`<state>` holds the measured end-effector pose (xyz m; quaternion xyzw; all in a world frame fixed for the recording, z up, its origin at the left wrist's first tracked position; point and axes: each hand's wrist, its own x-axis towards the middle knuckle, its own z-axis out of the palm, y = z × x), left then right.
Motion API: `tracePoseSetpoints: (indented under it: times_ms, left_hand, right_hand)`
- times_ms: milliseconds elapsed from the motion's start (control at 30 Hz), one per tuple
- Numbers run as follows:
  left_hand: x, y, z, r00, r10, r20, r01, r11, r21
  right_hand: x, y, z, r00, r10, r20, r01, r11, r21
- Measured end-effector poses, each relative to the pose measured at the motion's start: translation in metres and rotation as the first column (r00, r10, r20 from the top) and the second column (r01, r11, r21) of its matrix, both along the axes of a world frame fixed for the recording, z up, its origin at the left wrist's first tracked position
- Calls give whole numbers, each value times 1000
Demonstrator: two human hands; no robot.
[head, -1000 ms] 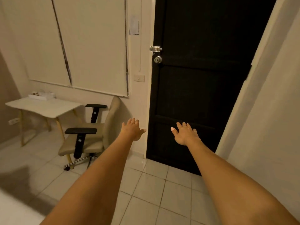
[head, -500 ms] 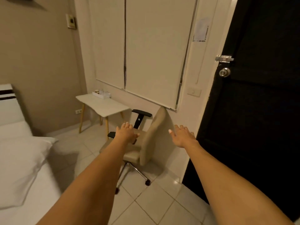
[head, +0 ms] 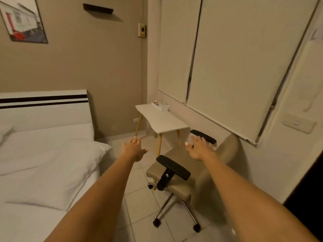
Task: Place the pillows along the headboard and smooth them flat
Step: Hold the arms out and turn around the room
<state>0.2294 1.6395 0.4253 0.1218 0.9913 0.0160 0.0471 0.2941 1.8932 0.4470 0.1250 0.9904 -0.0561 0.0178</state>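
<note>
A white pillow (head: 52, 172) lies on the white bed (head: 26, 224) at the left, its corner hanging past the bed's right edge. Behind it stands a white headboard (head: 43, 114) with two dark stripes. A second pillow's corner (head: 5, 131) shows at the far left edge. My left hand (head: 133, 148) is stretched out in the air just right of the pillow, fingers apart and holding nothing. Over the office chair my right hand (head: 199, 148) is also held out, empty, with spread fingers.
A beige office chair (head: 176, 182) with black armrests stands on the tiled floor to the right of the bed. A small white table (head: 160, 119) sits behind it against the wall with blinds. A dark door edge (head: 311, 198) shows at the far right.
The view has swung left from the black door to the bed, pillow and headboard. Both hands stay stretched out and empty throughout.
</note>
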Motion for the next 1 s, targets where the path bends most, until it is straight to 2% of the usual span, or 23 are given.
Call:
tracePoseSetpoints:
  times_ms: [367, 633, 1000]
  left_hand:
    - [-109, -56, -17, 939, 342, 43, -343, 938, 40]
    - [-152, -148, -52, 816, 568, 112, -569, 822, -27]
    - [-264, -263, -67, 705, 698, 128, -698, 715, -51]
  right_hand:
    - [-215, -39, -5, 945, 328, 1, -328, 945, -1]
    - [-316, -129, -31, 857, 514, 41, -512, 857, -51]
    - [-471, -253, -60, 797, 603, 39, -597, 795, -106]
